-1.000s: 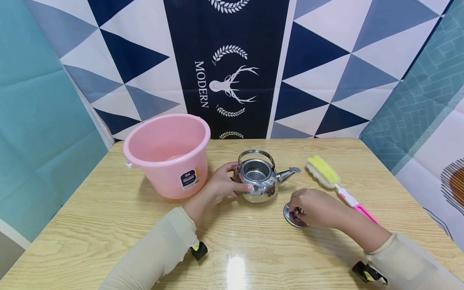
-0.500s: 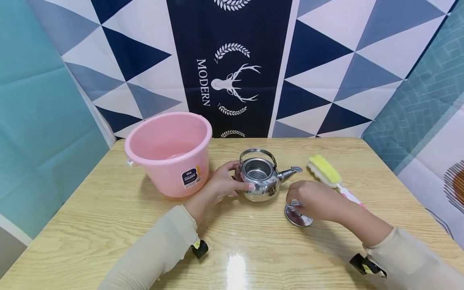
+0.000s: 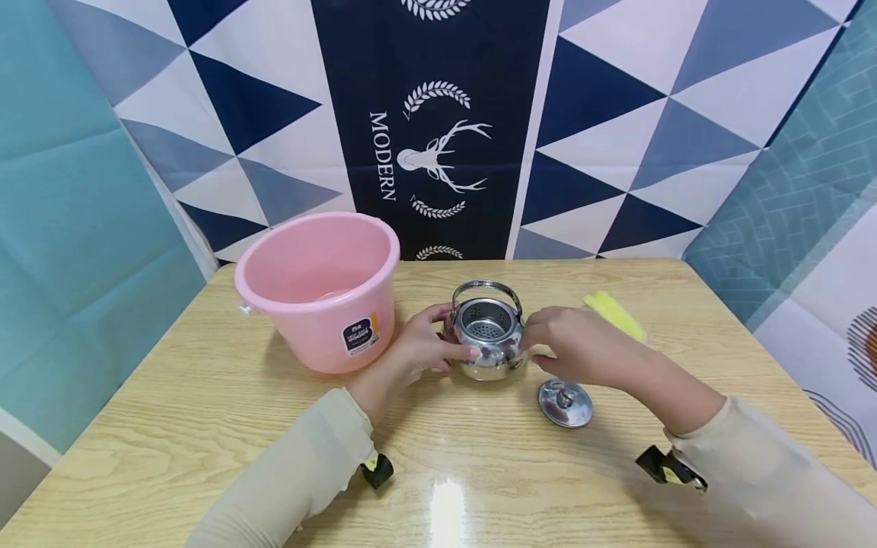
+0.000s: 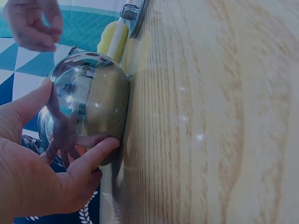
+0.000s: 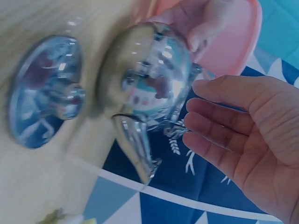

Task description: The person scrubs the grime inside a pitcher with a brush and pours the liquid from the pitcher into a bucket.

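Note:
A shiny steel teapot [image 3: 488, 364] stands on the table, its top uncovered and a perforated strainer [image 3: 486, 329] showing inside. My left hand [image 3: 426, 344] holds the pot's left side, thumb toward the front and fingers round the back, as the left wrist view [image 4: 56, 163] also shows. Over by the spout, my right hand [image 3: 589, 346] hovers with nothing in it; the right wrist view shows its fingers extended, close to the pot and spout [image 5: 135, 147]. The round steel lid [image 3: 565, 405] lies knob up on the table below that hand. In the head view the right hand hides the spout.
A pink bucket [image 3: 373, 304] stands just left of the teapot, behind my left forearm. To the right lies a brush with a yellow sponge head [image 3: 614, 313], its handle hidden behind my right arm. A patterned cloth [image 3: 432, 160] hangs behind the wooden table [image 3: 411, 487].
My right hand has let go of the lid's knob, leaving the lid on the table, and has moved up and left to the teapot's spout. The left hand stays on the pot.

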{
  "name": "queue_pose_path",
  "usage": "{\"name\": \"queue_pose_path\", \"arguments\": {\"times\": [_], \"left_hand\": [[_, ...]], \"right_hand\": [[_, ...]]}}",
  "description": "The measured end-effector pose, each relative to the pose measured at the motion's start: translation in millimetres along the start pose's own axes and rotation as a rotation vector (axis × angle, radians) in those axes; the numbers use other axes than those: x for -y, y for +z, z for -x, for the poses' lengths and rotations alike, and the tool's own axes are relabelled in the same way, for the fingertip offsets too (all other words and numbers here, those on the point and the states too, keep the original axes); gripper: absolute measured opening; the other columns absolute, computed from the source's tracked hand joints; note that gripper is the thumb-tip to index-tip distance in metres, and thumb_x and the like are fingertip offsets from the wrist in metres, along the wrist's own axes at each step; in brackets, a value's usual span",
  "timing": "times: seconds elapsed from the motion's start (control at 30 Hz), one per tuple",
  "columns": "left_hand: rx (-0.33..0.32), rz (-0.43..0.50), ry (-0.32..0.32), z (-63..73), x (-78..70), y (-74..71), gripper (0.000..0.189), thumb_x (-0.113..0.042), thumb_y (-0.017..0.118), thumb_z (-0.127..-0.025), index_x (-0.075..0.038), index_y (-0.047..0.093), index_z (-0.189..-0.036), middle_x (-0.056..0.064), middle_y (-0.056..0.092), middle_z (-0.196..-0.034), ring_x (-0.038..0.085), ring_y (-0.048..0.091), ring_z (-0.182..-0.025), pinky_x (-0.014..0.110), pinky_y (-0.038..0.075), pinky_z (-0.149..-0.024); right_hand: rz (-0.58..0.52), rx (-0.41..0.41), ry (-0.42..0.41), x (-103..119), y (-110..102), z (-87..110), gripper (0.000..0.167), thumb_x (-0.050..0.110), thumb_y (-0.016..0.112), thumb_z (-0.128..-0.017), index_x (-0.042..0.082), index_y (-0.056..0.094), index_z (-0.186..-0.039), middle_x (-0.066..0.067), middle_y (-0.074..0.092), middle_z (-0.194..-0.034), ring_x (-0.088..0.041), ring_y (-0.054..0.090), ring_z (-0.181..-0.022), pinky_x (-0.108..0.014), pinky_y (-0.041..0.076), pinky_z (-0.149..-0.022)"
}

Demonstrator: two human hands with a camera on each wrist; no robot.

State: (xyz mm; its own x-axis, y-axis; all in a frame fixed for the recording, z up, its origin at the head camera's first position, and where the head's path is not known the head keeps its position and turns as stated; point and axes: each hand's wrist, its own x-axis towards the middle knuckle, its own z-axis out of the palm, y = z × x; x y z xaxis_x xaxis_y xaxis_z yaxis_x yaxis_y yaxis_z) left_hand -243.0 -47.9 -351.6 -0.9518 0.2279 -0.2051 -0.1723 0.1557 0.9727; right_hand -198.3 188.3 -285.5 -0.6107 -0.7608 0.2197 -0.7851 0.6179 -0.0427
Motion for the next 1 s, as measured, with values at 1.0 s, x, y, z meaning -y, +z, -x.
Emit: {"name": "queue_pose_path", "arguments": {"times": [1.0], "left_hand": [[0.017, -0.017, -0.016, 0.4, -2.0, -1.3, 0.087, -0.004, 0.089, -0.069, -0.021, 0.047, -0.144, 0.003, 0.047, -0.14, 0.022, 0.06, -0.079, 0.035, 0.056, -0.06]], "right_hand": [[-0.085, 0.152, -0.044, -4.6, 9.4, -61.6, 0.01, 0.003, 0.068, -0.087, 0.005, 0.072, -0.096, -0.003, 0.07, -0.092, -0.02, 0.065, -0.087, -0.036, 0.055, -0.079]]}}
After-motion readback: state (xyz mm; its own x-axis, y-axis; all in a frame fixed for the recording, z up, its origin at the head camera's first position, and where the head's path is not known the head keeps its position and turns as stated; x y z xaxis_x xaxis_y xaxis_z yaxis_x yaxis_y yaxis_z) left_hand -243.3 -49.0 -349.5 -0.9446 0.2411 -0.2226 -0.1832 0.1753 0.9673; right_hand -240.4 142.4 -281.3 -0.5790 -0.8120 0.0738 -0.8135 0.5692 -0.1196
